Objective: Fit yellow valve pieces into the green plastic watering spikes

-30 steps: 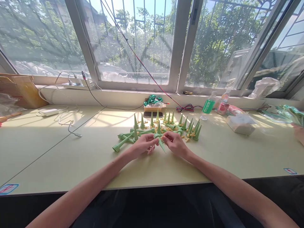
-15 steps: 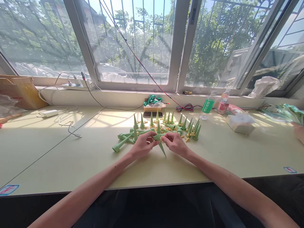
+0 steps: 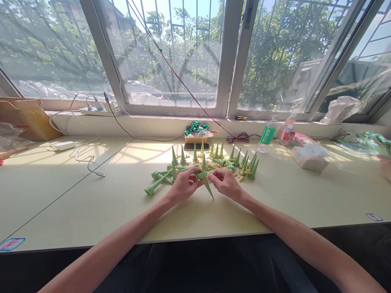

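My left hand (image 3: 185,184) is closed on a green plastic plant-watering spike (image 3: 209,190), gripping its wide collar. The spike's tip points down toward me, above the table. At the right side of that collar, my right hand (image 3: 226,184) pinches a small yellow valve (image 3: 209,178), mostly hidden by the fingers. Just beyond my hands stand several green spikes (image 3: 253,170) with yellow valves, points up. Longer green spikes (image 3: 157,186) lie in a loose heap to the left, and loose yellow valves (image 3: 241,178) lie to the right.
Behind the spikes are a black phone (image 3: 196,146) and a small box (image 3: 196,139) of green material. Farther right stand a green-labelled bottle (image 3: 267,135), a can (image 3: 286,137) and a tissue pack (image 3: 310,158). White cables (image 3: 88,158) lie left. Another person's hand (image 3: 385,167) shows at the right edge.
The spike's collar has tilted slightly in my left hand, and its tip has shifted a little. Both hands keep nearly the same place and hold.
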Demonstrator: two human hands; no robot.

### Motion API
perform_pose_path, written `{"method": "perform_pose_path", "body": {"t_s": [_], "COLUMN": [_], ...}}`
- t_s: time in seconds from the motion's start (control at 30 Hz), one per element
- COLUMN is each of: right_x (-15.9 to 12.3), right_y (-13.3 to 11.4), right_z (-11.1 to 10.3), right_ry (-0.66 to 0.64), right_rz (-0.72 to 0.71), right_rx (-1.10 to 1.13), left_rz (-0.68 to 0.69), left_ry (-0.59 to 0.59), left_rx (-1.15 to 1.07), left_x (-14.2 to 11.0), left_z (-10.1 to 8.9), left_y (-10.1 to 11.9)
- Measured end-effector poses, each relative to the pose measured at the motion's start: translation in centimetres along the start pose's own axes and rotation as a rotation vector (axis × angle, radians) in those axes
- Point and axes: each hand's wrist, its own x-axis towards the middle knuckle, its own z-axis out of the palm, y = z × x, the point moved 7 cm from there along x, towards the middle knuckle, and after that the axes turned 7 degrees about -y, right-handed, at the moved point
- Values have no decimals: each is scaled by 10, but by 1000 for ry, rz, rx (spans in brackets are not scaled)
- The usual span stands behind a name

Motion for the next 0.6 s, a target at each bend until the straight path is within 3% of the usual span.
{"method": "perform_pose_path", "body": {"t_s": [0.6], "right_x": [1], "right_y": [-4], "right_z": [-1], "right_ry": [13], "right_rz": [-41], "right_rx": [-33], "left_rz": [18], "left_ry": [28], "left_rx": [106], "left_x": [1], "left_z": [-5], "left_y": [1]}}
